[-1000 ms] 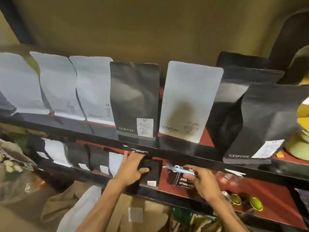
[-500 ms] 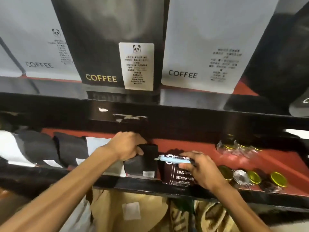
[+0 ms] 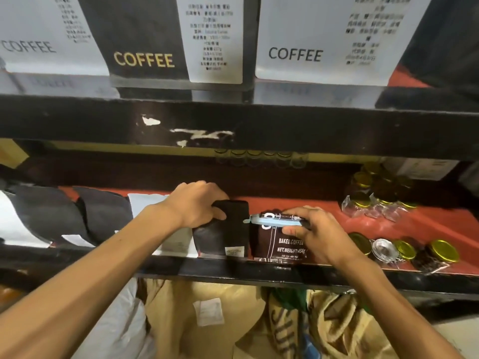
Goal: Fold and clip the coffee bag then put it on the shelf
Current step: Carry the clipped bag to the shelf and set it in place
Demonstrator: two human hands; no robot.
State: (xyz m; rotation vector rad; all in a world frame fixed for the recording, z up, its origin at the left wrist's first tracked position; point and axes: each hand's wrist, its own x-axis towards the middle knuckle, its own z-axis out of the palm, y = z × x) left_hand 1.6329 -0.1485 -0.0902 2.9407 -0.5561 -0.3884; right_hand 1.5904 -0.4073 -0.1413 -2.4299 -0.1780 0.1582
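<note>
Nearest the camera, below the shelf's black front edge [image 3: 259,274], lay brown paper sacks [image 3: 207,320] and burlap; both forearms reached up over them. On the red shelf [image 3: 375,229] the coffee bag [image 3: 274,244] stood upright just behind the front edge, its printed face reading BAKED COFFEE; the blue clip [image 3: 272,222] sat across its folded top, so folding and clipping looked done and the placing step was in hand. The right hand [image 3: 318,231] was closed on the clipped top, thumb in front and fingers over the back. The left hand [image 3: 191,206] gripped the top of a small black bag [image 3: 223,229] that touched the coffee bag's left side, apparently holding it aside to make room. Further left lay more black and white bags [image 3: 98,216]; to the right stood gold-lidded jars [image 3: 440,251], near the coffee bag but apart. Above, large COFFEE pouches [image 3: 145,47] lined the upper shelf. The next move probably called for settling the bag so it stood unaided, then letting go with both hands without tipping either bag.
</note>
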